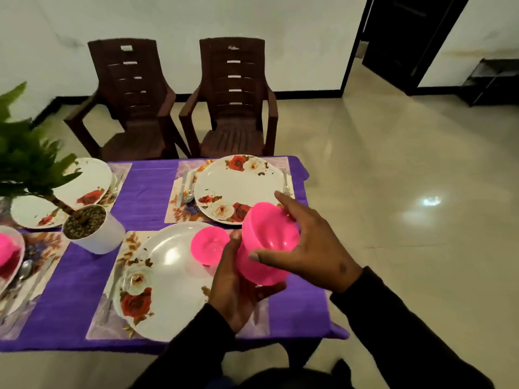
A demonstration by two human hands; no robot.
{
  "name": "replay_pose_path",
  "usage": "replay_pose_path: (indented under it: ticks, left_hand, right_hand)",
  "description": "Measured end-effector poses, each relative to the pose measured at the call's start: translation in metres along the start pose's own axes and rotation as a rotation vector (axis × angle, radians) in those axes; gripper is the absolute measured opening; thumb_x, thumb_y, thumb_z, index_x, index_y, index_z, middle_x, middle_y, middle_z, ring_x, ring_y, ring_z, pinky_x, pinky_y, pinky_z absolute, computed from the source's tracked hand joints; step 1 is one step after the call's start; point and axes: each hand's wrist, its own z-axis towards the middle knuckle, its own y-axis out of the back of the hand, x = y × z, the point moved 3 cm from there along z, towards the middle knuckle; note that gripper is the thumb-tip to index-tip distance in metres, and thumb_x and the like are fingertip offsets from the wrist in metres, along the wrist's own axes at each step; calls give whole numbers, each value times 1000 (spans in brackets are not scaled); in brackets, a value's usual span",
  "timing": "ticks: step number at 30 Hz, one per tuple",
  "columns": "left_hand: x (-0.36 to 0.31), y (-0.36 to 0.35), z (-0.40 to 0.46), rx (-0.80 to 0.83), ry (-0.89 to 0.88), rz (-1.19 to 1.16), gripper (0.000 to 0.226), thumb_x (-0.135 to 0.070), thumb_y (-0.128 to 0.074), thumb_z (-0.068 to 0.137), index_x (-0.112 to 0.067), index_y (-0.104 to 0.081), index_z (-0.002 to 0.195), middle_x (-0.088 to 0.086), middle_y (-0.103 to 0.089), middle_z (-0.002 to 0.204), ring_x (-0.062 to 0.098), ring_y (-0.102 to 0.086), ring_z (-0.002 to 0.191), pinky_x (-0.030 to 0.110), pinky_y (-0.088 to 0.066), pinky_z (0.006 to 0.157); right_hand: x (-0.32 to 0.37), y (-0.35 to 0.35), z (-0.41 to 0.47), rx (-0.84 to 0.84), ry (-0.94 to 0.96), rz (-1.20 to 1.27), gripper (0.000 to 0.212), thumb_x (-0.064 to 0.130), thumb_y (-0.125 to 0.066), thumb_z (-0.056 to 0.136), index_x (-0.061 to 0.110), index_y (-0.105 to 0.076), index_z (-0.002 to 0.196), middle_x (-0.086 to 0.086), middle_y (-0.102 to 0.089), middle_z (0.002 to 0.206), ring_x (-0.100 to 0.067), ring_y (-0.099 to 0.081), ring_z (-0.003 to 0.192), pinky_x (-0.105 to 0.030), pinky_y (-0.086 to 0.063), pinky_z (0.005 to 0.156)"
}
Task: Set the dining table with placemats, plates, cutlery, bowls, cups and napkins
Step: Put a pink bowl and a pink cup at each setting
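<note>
Both my hands hold a tilted stack of pink bowls [268, 240] above the table's near right corner. My left hand [238, 287] grips the lower bowl from underneath. My right hand [309, 248] curls over the upper bowl, thumb on its side. Another pink bowl [209, 245] sits on the near floral plate [165, 279], just beside my left fingers. The far floral plate [238, 183] lies bare on its placemat [175, 214], with a knife and spoon [184, 189] to its left and a fork [286, 183] to its right.
A white potted plant [94, 234] stands mid-table on the purple cloth [148, 197]. Two more plates [84, 181] lie at the far left. A plate with a pink bowl [5, 248] sits at the left edge. Two brown chairs [233, 108] stand behind the table.
</note>
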Motion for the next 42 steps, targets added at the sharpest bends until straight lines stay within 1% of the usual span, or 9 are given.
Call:
replay_pose_path:
  ticks: [9, 16, 21, 25, 30, 35, 37, 39, 42]
  left_hand:
    - [89, -121, 28, -83, 10, -58, 67, -57, -58, 81, -15, -60, 133, 17, -73, 112, 33, -74, 89, 46, -61, 66]
    - [126, -128, 20, -251, -36, -136, 46, -51, -60, 83, -22, -70, 117, 11, -77, 101, 32, -74, 80, 47, -60, 59]
    - [125, -111, 21, -330, -61, -149, 53, -54, -61, 78, -25, -70, 121, 13, -72, 116, 33, -72, 85, 44, -58, 56]
    - [126, -113, 43, -267, 3, -136, 50, -55, -58, 83, -24, -71, 120, 15, -72, 113, 32, -70, 83, 38, -55, 57]
    - [123, -161, 87, -152, 57, -138, 44, -56, -65, 78, -25, -75, 107, 12, -72, 102, 29, -70, 76, 36, -56, 49]
    - [116, -219, 156, -57, 1, -130, 103, -65, -91, 33, -20, -68, 122, 16, -73, 102, 30, -72, 75, 40, -58, 50]
    - [117, -248, 189, -87, 2, -118, 97, -68, -86, 45, -19, -66, 126, 17, -73, 103, 29, -72, 75, 39, -57, 52]
    - [115, -273, 211, -136, -13, -145, 75, -67, -71, 71, -18, -65, 128, 16, -73, 103, 28, -71, 74, 38, -57, 53]
    - [108, -324, 251, -169, -49, -132, 65, -63, -57, 79, -19, -65, 125, 16, -74, 99, 27, -72, 72, 37, -57, 51]
  right_hand:
    - [-102, 114, -12, 74, -34, 138, 109, 80, -72, 50, 35, -42, 145, 11, -55, 133, -10, -56, 114, -38, -55, 92]
    - [-125, 122, -1, 185, -47, 237, 107, 76, -75, 52, 34, -43, 145, 13, -54, 133, -8, -56, 114, -39, -56, 93]
    - [-115, 119, 8, 238, -16, 297, 109, 76, -77, 50, 38, -42, 146, 15, -52, 135, -6, -55, 117, -40, -57, 92]
    - [-121, 136, 13, 235, -50, 320, 105, 74, -79, 50, 39, -45, 143, 16, -56, 130, -7, -58, 116, -41, -57, 91]
    - [-139, 180, 40, 129, -58, 361, 97, 67, -78, 52, 40, -48, 140, 12, -61, 122, -7, -61, 110, -30, -57, 86]
    - [-173, 230, 84, 129, -34, 363, 100, 69, -80, 49, 45, -45, 139, 18, -61, 121, -2, -60, 111, -33, -57, 88]
    - [-196, 258, 108, 141, 4, 340, 105, 72, -81, 48, 47, -41, 141, 21, -59, 122, -2, -58, 114, -36, -57, 91]
    - [-211, 284, 129, 149, 19, 314, 107, 74, -81, 47, 50, -38, 142, 25, -56, 124, 0, -56, 116, -36, -57, 92]
    - [-237, 335, 170, 159, 46, 295, 109, 74, -81, 47, 52, -35, 143, 27, -52, 129, 4, -53, 118, -34, -57, 94]
